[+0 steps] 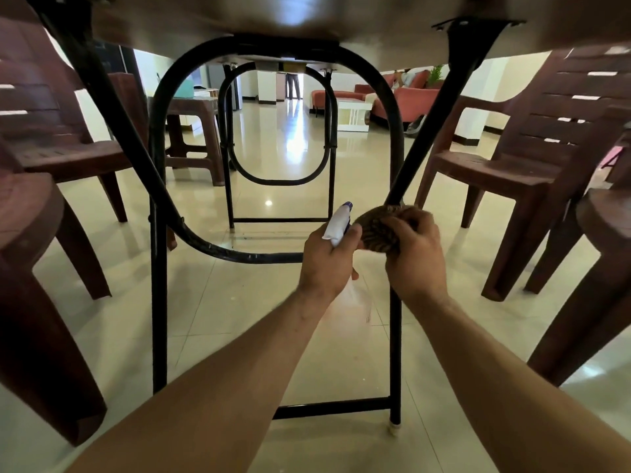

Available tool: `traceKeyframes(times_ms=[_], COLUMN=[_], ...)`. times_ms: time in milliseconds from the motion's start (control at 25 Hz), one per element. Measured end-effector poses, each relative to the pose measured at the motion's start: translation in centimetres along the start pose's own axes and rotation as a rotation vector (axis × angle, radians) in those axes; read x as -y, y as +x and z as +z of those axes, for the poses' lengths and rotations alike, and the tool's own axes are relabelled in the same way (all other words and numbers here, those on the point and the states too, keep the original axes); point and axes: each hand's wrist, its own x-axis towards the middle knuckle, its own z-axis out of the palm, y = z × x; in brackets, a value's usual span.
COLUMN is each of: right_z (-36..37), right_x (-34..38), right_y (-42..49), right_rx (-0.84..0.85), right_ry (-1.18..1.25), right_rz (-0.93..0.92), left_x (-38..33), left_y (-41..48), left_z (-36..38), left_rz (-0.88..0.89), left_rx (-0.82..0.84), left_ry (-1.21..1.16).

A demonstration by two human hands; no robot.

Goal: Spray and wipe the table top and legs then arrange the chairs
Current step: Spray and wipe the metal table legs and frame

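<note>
Left hand (329, 259) grips spray bottle (338, 225), nozzle up. Right hand (415, 249), touching it, clamps brown cloth (377, 227) round black table leg (396, 322).

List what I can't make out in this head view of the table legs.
The table top, head view: only its underside shows; the upper surface is out of sight.
The spray bottle: the left hand covers its trigger; fill level unreadable.
The table leg: the cloth and right hand hide the wiped spot.
The chairs: cut off by both side edges.
</note>
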Motion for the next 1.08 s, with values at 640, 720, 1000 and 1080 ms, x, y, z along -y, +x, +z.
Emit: traceKeyframes(times_ms=[640,720,1000,1080], right_z=[0.0,1.0,1.5,2.3], right_x=[-1.4,-2.2,-2.8,-2.0], right_y=[1.4,-1.9,-2.2,-1.6], right_rx=[-0.106,0.104,0.133,0.037], right_ry=[0.017,-0.169,-0.101,0.065], right_rz=[0.118,0.061,0.107,0.250], left_x=[2.4,2.8,5.1,5.4], left_y=[0.2,-0.3,-1.1,-1.0], left_z=[0.9,1.0,0.0,-0.3], left_rz=[-0.019,-0.013,-0.033,-0.040], left_rx=[0.054,0.098,0.141,0.143], left_ry=[0.084,0.107,0.218,0.233])
